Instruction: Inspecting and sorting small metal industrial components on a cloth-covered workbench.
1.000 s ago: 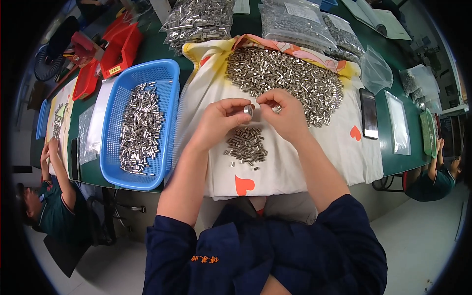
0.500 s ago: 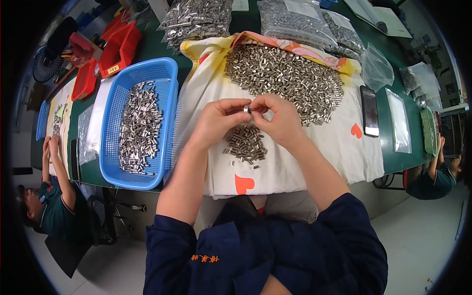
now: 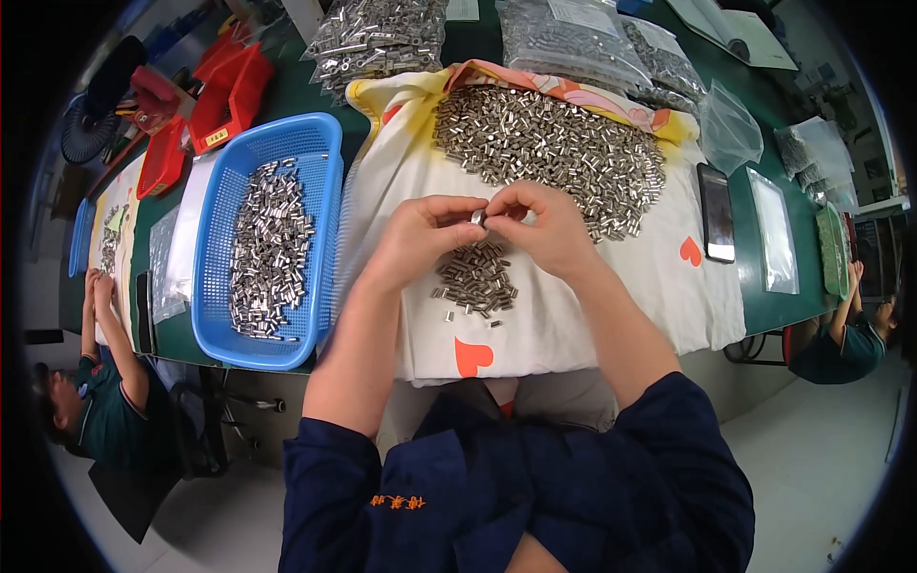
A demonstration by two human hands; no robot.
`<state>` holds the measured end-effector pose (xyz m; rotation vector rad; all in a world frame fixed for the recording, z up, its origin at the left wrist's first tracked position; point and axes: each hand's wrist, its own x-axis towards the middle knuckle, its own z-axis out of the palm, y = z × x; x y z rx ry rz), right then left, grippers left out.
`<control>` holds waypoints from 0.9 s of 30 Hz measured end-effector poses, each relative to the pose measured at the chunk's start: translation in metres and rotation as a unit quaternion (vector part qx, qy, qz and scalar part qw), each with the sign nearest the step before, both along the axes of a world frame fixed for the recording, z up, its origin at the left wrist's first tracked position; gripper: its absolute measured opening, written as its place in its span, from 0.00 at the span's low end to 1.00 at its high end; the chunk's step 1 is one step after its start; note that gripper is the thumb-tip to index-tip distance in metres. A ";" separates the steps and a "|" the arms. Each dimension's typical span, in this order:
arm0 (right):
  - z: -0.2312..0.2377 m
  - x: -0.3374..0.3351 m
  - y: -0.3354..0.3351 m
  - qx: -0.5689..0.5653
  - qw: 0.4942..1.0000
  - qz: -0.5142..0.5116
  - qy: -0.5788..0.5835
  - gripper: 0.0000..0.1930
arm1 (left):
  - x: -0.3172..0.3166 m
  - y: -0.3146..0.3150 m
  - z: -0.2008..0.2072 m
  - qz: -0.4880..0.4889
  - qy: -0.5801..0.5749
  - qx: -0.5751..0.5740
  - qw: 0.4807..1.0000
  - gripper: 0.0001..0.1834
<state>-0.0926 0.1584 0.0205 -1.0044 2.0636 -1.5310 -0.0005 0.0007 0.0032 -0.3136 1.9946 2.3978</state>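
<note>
from my left, a blue plastic basket (image 3: 325,210), its walls a mesh, carries loose short metal cylinders (image 3: 272,239), shiny and smooth. next to it a thin white cloth (image 3: 544,329), creased and printed with red hearts, covers part of the green desk (image 3: 807,248). over it, i see my left hand (image 3: 420,229) pinching a small silvery ring (image 3: 478,218) between thumb and fingertips. below the ring lies a small heap (image 3: 478,277) of similar cylinders, duller in this light. my right hand (image 3: 540,224) meets the ring from its right, thumb and forefinger drawn in; i can't tell whether they grip a cylinder too. i'd judge the step in hand as working or checking at the ring, and the next move as calling for a light, steady pinch and good alignment. behind the hands spreads a wide, glinting pile (image 3: 573,153) of cylinders.
</note>
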 end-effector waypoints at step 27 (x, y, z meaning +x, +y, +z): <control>-0.002 0.004 0.000 0.002 0.993 -0.021 0.117 0.05 | -0.004 -0.005 -0.009 0.009 0.014 0.079 0.997 0.19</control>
